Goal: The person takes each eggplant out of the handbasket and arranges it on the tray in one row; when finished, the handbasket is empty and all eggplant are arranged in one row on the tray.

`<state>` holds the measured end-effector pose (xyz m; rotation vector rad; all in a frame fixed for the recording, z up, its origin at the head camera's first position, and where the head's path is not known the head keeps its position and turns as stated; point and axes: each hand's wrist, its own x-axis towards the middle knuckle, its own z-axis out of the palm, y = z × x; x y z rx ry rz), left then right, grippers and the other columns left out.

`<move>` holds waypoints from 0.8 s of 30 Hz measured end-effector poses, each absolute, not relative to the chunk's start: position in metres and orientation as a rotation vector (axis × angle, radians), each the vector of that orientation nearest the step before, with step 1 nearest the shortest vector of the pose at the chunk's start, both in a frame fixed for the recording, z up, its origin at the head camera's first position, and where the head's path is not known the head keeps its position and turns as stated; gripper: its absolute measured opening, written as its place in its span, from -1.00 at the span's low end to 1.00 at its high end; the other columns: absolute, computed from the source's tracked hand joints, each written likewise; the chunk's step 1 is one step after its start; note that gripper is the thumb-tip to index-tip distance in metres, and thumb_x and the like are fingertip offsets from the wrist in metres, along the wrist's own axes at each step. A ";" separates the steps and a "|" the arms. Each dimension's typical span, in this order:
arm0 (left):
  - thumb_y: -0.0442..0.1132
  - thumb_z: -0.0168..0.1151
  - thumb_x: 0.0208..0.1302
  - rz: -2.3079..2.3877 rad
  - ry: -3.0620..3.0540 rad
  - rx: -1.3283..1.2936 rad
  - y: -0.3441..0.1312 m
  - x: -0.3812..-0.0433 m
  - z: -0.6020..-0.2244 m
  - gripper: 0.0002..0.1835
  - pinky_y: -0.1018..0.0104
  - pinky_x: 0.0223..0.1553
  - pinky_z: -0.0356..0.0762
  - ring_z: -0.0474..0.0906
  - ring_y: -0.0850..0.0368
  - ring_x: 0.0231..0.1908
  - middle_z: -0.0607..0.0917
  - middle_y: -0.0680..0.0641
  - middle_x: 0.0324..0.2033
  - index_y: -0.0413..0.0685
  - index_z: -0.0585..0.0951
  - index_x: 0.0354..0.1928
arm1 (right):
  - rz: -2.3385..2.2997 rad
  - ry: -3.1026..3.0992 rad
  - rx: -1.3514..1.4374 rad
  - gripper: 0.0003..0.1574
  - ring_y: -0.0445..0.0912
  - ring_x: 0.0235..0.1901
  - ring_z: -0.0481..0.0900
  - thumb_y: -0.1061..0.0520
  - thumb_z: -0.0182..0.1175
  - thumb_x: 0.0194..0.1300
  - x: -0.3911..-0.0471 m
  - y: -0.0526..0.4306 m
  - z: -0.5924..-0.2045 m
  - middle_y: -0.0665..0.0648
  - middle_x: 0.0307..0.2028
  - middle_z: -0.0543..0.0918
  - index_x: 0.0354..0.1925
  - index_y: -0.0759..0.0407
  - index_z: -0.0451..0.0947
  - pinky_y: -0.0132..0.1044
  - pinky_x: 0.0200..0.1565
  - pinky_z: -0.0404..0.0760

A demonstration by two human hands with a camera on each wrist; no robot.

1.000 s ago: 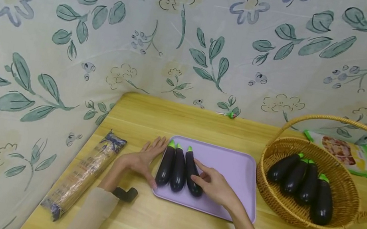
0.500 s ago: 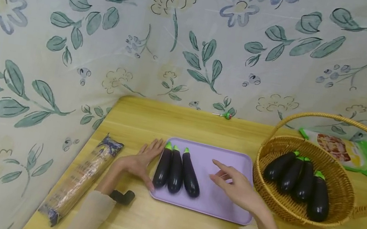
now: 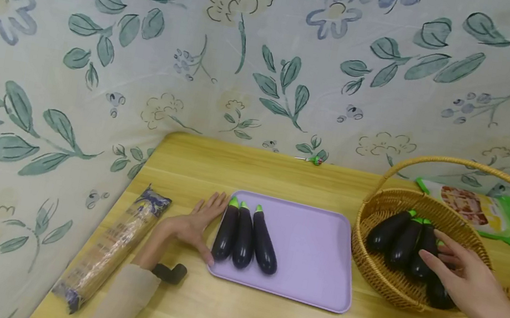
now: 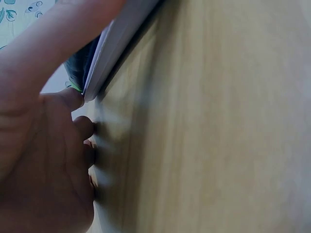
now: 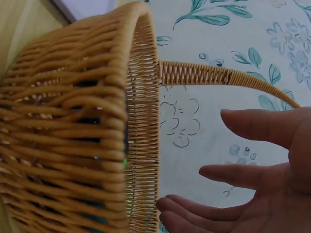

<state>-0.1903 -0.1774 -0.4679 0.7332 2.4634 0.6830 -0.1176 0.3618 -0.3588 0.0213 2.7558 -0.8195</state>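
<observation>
Three dark purple eggplants (image 3: 244,240) with green tops lie side by side at the left end of the lilac tray (image 3: 312,253). My left hand (image 3: 192,228) is spread along the tray's left side, its thumb at the near corner; in the left wrist view a fingertip touches the tray edge (image 4: 109,51). Over the wicker basket (image 3: 378,284) reaches my right hand (image 3: 470,279), fingers extended and nothing held. Several eggplants (image 3: 389,232) lie in the basket, the rightmost partly hidden by that hand. The right wrist view has the fingers above the basket's rim (image 5: 119,97).
A long clear packet of noodles (image 3: 110,250) lies at the table's left. Behind the basket is a green-edged food bag (image 3: 479,210). A small green-and-red item (image 3: 316,160) sits at the back edge by the floral cloth. The basket's tall handle (image 3: 477,165) arches over it.
My right hand has left the third eggplant on the tray and moved right, over the basket. The left hand stays at the tray's left side. The head view shifted slightly.
</observation>
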 end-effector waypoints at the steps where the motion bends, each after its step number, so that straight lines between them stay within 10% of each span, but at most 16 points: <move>1: 0.17 0.74 -0.27 0.680 2.466 0.731 -0.178 -0.190 -0.468 0.70 -0.26 0.60 -0.57 -0.64 -0.22 0.62 -0.50 -0.24 0.62 -0.13 -0.38 0.64 | -0.818 2.738 0.052 0.10 0.64 0.25 0.21 -0.33 -0.16 0.62 -0.120 0.367 -0.361 0.76 0.41 0.08 0.64 0.33 -0.34 0.43 -0.06 0.48; 24: 0.16 0.74 -0.26 0.701 2.462 0.730 -0.175 -0.188 -0.471 0.70 -0.27 0.60 -0.57 -0.64 -0.22 0.62 -0.51 -0.23 0.62 -0.11 -0.38 0.64 | -0.671 2.692 0.134 0.20 0.76 0.23 0.14 -0.34 -0.24 0.62 -0.148 0.365 -0.402 0.87 0.35 0.03 0.51 0.65 -0.43 0.56 0.08 0.41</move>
